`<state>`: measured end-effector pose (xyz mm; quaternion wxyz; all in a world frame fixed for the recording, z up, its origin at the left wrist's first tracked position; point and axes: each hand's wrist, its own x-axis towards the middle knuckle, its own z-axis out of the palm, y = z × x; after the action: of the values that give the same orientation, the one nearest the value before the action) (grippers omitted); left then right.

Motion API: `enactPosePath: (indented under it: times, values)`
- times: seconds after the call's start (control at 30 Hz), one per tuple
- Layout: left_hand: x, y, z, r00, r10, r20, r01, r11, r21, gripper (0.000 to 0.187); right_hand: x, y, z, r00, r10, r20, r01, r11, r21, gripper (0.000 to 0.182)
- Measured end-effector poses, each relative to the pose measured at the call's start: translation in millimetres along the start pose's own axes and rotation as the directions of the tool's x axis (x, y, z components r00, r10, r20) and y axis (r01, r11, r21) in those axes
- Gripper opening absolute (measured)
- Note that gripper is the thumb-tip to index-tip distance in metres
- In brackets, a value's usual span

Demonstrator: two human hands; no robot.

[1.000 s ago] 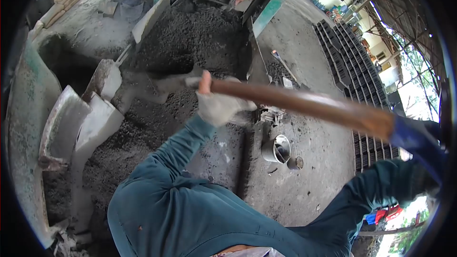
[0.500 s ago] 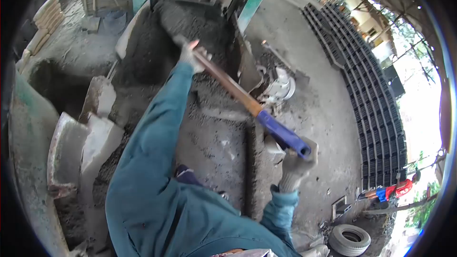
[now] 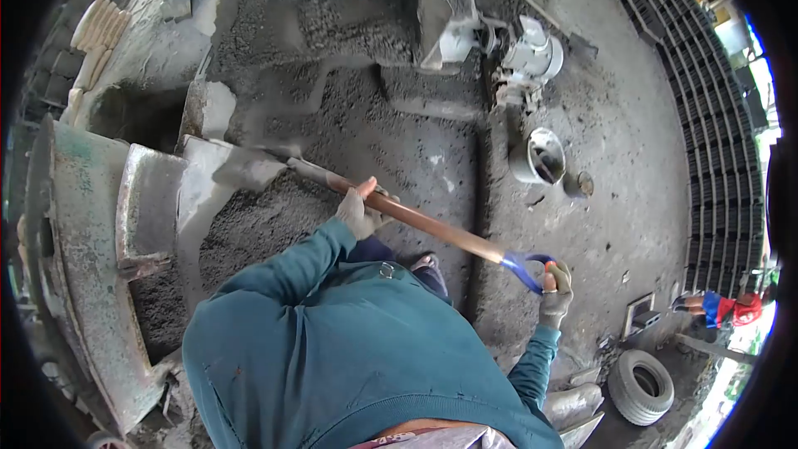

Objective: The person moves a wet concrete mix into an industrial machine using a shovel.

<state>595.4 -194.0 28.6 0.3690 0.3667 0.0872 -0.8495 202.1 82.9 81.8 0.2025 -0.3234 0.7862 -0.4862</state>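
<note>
My left hand (image 3: 362, 211), in a pale glove with bare fingertips, is wrapped round the wooden shaft of a shovel (image 3: 432, 231). At the shaft's other end, my right hand (image 3: 555, 291), also gloved, grips the blue D-shaped handle (image 3: 525, 271). The shovel slants up to the left across the front of my body. Its blade end lies near a metal chute (image 3: 199, 179) above dark loose material (image 3: 258, 229); the blade's outline is hard to make out. A large heap of dark grit (image 3: 332, 8) lies at the top.
A motor-like machine (image 3: 532, 58), a white bucket (image 3: 536, 158) and a tire (image 3: 640, 387) are on the right. Dark stacked blocks (image 3: 715, 125) line the far right, with a person in red (image 3: 736, 309) below. A rusty metal panel (image 3: 91, 224) stands left.
The view has tilted downward. The shovel's blade end has moved from the upper heap down and left to the chute. Both hands still hold the shovel.
</note>
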Motion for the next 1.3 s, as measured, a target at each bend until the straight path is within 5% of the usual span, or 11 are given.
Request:
enactPosePath:
  times: [0.07,0.13,0.17,0.23,0.43,0.63,0.9,1.07,1.13,1.23,1.3]
  values:
    - [64.0,-3.2,-44.7,0.921,0.005,-0.39,-0.042,0.996,-0.085,0.021,-20.7,-16.4,22.1,0.966,-0.26,-0.01,0.259,0.965,-0.046,0.036]
    - [116.4,-8.4,-87.5,0.867,-0.072,-0.493,0.032,0.995,-0.089,0.024,-49.3,-17.8,45.1,0.985,-0.163,0.053,0.162,0.987,0.02,0.047]
    - [130.1,-19.9,-100.3,0.868,-0.115,-0.484,0.081,0.993,-0.092,0.024,-64.8,-12.5,44.7,0.986,0.047,0.157,-0.022,0.988,-0.155,0.047]
    - [139.5,-50.9,-109.1,0.828,-0.252,-0.501,0.1,0.945,-0.31,0.025,-96.7,9.6,85.6,0.894,0.432,0.116,-0.448,0.866,0.224,0.039]
    - [186.2,-124.0,-230.6,0.784,-0.216,-0.582,0.387,0.903,0.187,0.017,-178.0,29.3,227.2,0.564,0.812,0.148,-0.788,0.475,0.392,0.015]
    - [205.2,-52.4,-271.6,0.77,-0.171,-0.615,0.501,0.758,0.416,0.024,-218.4,57.4,376.2,0.356,0.928,0.115,-0.883,0.293,0.366,0.017]
    - [267.4,158.8,-261.6,0.737,-0.002,-0.676,0.628,0.373,0.683,0.04,-163.7,-6.2,540.7,0.192,0.536,0.822,-0.894,-0.251,0.372,0.02]
    - [297.1,234.6,-221.6,0.786,0.02,-0.618,0.615,0.075,0.785,0.048,-118.6,-47.5,619.2,0.305,0.67,0.677,-0.86,-0.111,0.498,0.018]
    - [352.9,288.2,-301.7,0.915,0.088,-0.395,0.403,-0.102,0.91,0.054,-89.7,-34.9,653.7,0.354,0.697,0.624,-0.858,-0.023,0.513,0.019]
    - [274.7,276.8,-202.9,0.882,0.223,-0.416,0.335,0.326,0.884,0.053,-41.2,18.5,673.6,0.365,0.768,0.526,-0.917,0.199,0.345,0.022]
    - [248.4,278.6,-216.3,0.852,0.286,-0.439,0.34,0.335,0.879,0.048,-27.4,85.9,665.9,0.418,0.777,0.471,-0.908,0.354,0.223,0.02]
